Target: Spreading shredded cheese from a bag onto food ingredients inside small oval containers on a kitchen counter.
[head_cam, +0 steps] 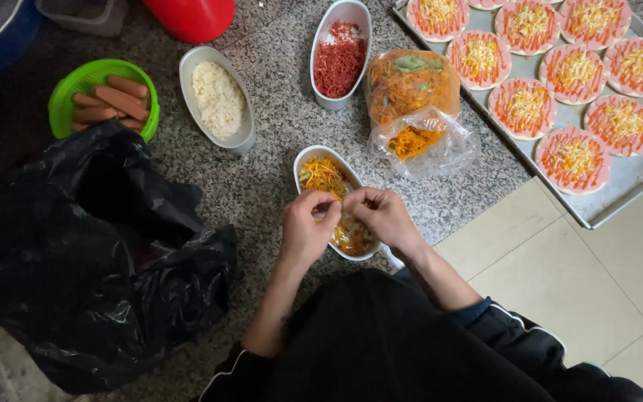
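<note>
Fingertips of the left hand point(306, 223) and right hand point(381, 214) meet at centre frame, pinched together on a small tuft of shredded filling; what exactly lies between them is too small to tell. Both hands hover directly over an oval white bowl point(303, 160) of mixed yellow, orange and green shreds, its lower half hidden beneath the knuckles. Just above and to the right, a clear bag point(440, 152) spills more of the same orange mix, and behind it a fuller bag point(411, 82) stands knotted. At upper centre a second bowl point(320, 74) holds red shreds; left of it a third bowl point(243, 130) holds white grated matter. A green basket point(61, 112) of sausages sits at upper left, beside a crumpled black bag point(91, 260) filling the lower left. At upper right a metal tray point(619, 186) carries round bases point(573, 158) already spread with red sauce and topped with yellow shreds. Judged from this layout, saucing and the first topping appear done on every visible base, whereas none shows the vegetable mix, red shreds or sausage; those layers seem outstanding. All rests on a speckled stone floor point(277, 45) meeting pale tiles point(560, 268).
</note>
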